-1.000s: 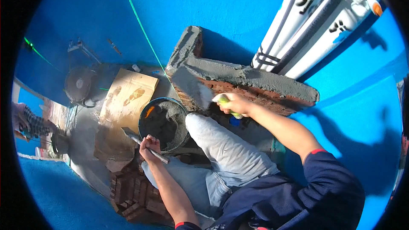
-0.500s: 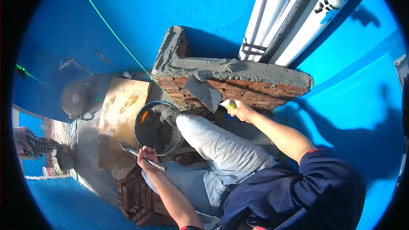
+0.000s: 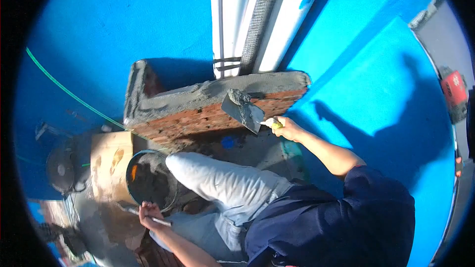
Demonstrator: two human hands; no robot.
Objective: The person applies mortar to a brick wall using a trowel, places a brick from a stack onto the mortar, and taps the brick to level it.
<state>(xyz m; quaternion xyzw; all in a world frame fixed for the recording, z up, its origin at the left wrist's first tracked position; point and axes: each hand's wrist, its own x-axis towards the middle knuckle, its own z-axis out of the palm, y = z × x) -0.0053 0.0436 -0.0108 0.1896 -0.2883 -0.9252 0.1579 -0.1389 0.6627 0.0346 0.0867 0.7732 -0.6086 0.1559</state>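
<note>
My right hand (image 3: 284, 128) is closed around the yellow-green handle of a trowel (image 3: 243, 115). A lump of wet grey mortar (image 3: 239, 97) sits near the far end of its blade. The blade appears in front of the low brick wall (image 3: 198, 120), just below its mortar-covered top; whether it touches cannot be told. My left hand (image 3: 150, 215) grips a slim metal tool (image 3: 159, 221) with a flattened tip, beside the near rim of a round bucket (image 3: 129, 172). Grey mortar (image 3: 156, 180) and something orange show inside the bucket.
White wrapped pipes or poles (image 3: 279, 24) lean against the blue wall (image 3: 133, 15) behind the brickwork. A green line (image 3: 69, 92) runs down to the brick wall. Stained cardboard (image 3: 106, 163) lies left of the bucket, near a dark round object (image 3: 62, 169). Bricks (image 3: 157, 253) are stacked by my left forearm.
My view has shifted right. The trowel has moved right along the brick wall, and the mortar lump on its blade now shows clearly. My left hand still holds its tool near the bucket.
</note>
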